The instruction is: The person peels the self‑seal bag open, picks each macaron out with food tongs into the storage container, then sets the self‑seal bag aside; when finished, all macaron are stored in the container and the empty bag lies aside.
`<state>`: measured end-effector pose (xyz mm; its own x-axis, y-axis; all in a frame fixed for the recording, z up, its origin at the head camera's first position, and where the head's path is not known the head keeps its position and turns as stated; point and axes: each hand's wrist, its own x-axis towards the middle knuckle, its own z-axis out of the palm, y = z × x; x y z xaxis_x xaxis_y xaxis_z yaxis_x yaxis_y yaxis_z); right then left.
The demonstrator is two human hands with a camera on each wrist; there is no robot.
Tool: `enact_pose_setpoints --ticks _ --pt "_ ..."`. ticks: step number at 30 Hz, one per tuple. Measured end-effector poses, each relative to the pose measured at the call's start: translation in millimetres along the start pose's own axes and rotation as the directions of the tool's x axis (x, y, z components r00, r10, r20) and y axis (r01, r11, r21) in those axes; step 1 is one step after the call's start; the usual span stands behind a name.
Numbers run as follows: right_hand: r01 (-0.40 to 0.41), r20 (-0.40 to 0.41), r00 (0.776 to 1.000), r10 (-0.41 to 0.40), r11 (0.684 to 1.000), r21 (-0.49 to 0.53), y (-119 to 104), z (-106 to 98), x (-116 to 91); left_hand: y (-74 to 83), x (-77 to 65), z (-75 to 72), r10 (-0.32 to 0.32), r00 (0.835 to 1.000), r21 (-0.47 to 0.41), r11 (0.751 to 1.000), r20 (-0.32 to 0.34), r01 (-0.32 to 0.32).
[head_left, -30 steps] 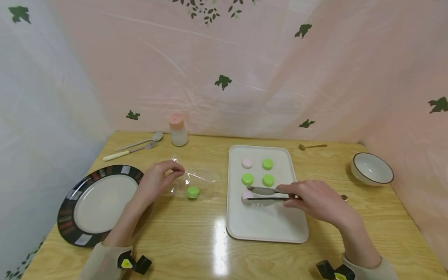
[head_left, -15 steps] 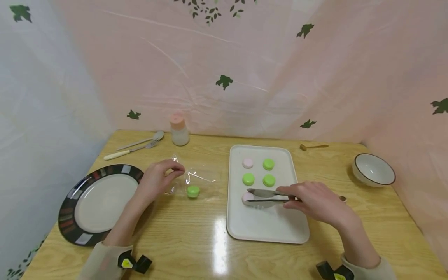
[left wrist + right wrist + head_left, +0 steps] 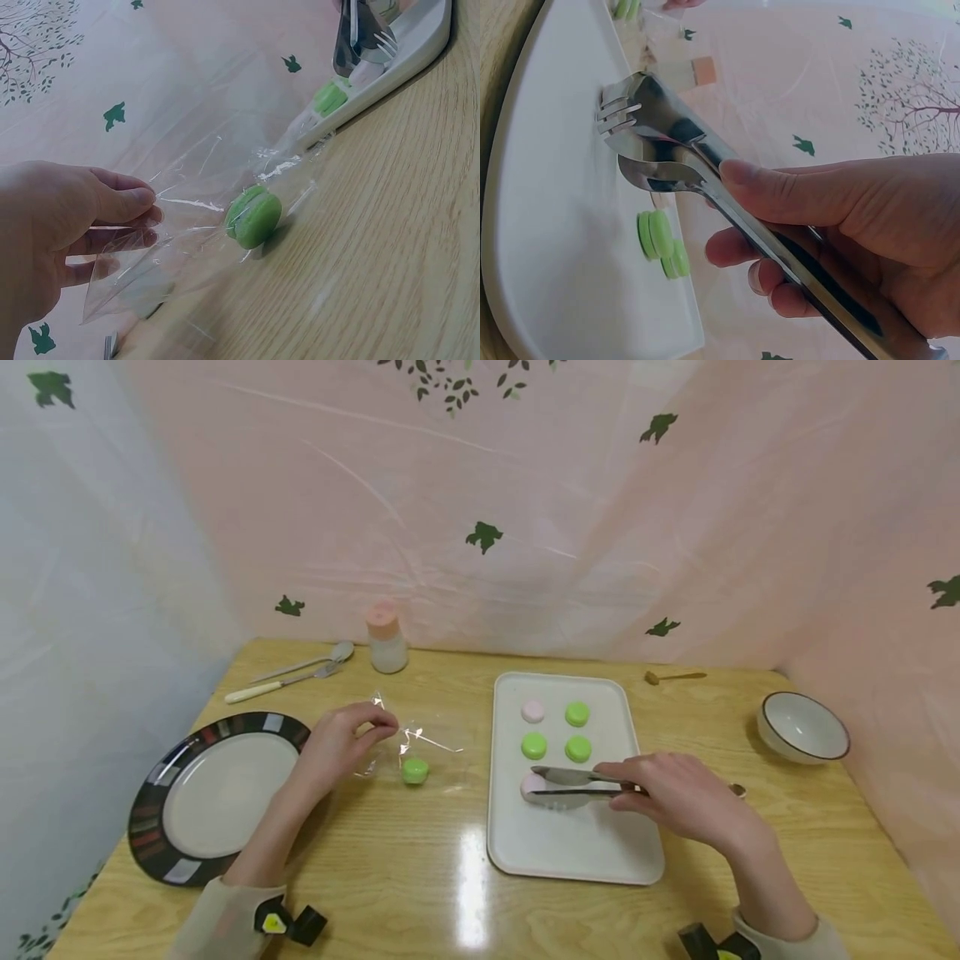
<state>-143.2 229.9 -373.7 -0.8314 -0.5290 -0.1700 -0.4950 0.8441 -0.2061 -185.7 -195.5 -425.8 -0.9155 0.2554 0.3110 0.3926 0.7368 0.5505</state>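
My left hand pinches the edge of a clear plastic bag between thumb and fingers. Inside the bag lies one green macaron, low near the tabletop. My right hand grips metal serving tongs with one fork-shaped end and one spoon-shaped end. In the head view their parted tips overlap a pale pink macaron on the white tray; the right wrist view hides that macaron behind the metal. Farther back on the tray sit several green macarons and another pink macaron.
At left is a plate with a dark patterned rim, close beside the left forearm. Behind it lie a fork and a spoon, near a pink-capped jar. A bowl and a small wooden dipper are at right.
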Motion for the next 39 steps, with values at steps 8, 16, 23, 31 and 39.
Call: enact_pose_setpoints --ticks 8,16,23,31,39 --pt "0.015 -0.012 1.000 -0.016 1.000 -0.024 -1 -1 0 -1.0 -0.1 -0.2 -0.005 1.000 -0.011 1.000 -0.001 0.005" --pt "0.023 -0.028 0.999 -0.023 0.999 -0.023 -5 -2 -2 -1.8 -0.8 -0.7 -0.011 1.000 -0.016 1.000 0.006 0.011" --pt "0.030 -0.075 0.997 -0.030 1.000 0.000 -8 -14 0 -0.3 0.0 -2.4 0.019 1.000 -0.032 0.999 0.009 -0.018" --pt "0.102 -0.147 0.985 -0.095 0.994 0.043 -27 -19 48 -1.1 -2.4 -6.4 -0.041 0.999 -0.008 0.999 0.010 0.041" --pt "0.111 -0.144 0.983 -0.114 0.993 -0.033 -46 -13 79 2.1 -1.6 -6.4 -0.031 1.000 0.001 1.000 0.008 0.031"
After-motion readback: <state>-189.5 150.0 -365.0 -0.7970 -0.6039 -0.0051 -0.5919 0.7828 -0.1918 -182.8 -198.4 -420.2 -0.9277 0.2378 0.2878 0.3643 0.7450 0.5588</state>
